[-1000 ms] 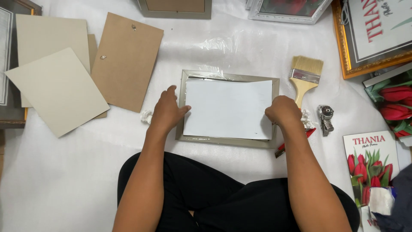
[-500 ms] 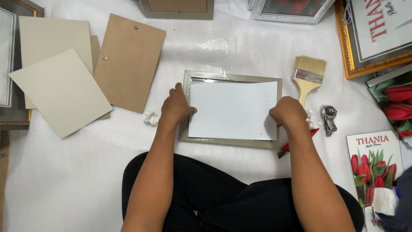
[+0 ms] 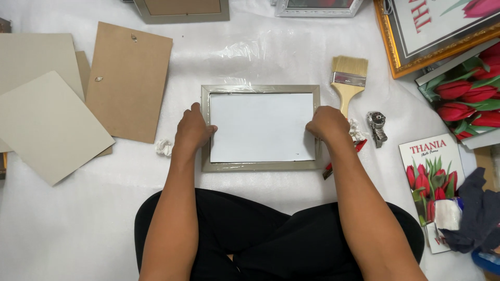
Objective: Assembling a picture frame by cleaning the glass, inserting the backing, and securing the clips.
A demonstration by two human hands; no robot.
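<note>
A silver frame (image 3: 260, 128) with a white sheet (image 3: 262, 127) in it is pressed down by both hands at the middle of the picture.

The sheet is seen lying flat inside the frame, filling its recess; the frame is laid on white plastic-covered ground (image 3: 271, 47). The left hand (image 3: 192, 128) is set on the frame's left edge, fingers curled, their tips touching the sheet's left border. The right hand (image 3: 327, 123) is set on the right edge, fingers bent down onto the sheet's right border. Nothing is lifted or gripped by either hand. A paintbrush (image 3: 347, 82) is found just above the right hand, a small metal tool (image 3: 377, 126) near its right. Brown boards (image 3: 129, 80) are laid at the upper left, well apart from the left hand.
</note>
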